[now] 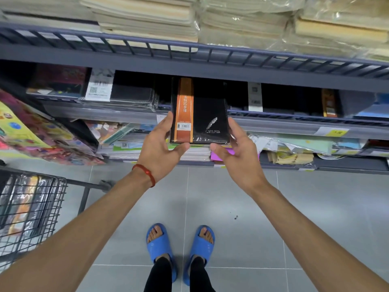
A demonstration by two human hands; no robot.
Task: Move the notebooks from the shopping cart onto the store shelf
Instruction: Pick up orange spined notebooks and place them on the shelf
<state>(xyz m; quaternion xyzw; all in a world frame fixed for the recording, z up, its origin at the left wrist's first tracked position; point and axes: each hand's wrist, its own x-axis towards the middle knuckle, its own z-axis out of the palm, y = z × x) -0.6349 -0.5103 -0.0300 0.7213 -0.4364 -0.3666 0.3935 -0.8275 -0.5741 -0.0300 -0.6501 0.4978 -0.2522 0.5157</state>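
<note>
I am watching both hands holding one black notebook (207, 114) at the lip of the middle shelf (294, 125). Its far end is already going in, and its near end is hanging out past the shelf's front edge. The left hand (161, 144) is cupping the near left corner and the right hand (240, 150) the near right corner. Thumbs are sitting at the near edge and fingers are lying up the long sides, so the hands are apart with the book clamped between them.

The long axis is running straight away from me into the shelf, cover facing up. The orange band (185, 106) is running along the left side, and the feather emblem (211, 123) is reading upright toward me.

I am judging it a stiff, light hardback in glossy wrap, so likely slippery. Gripping the edges near the corners is suiting it better than pressing the flat cover.

More wrapped notebooks (23, 203) are lying in the shopping cart (61, 199) at my left.
</note>
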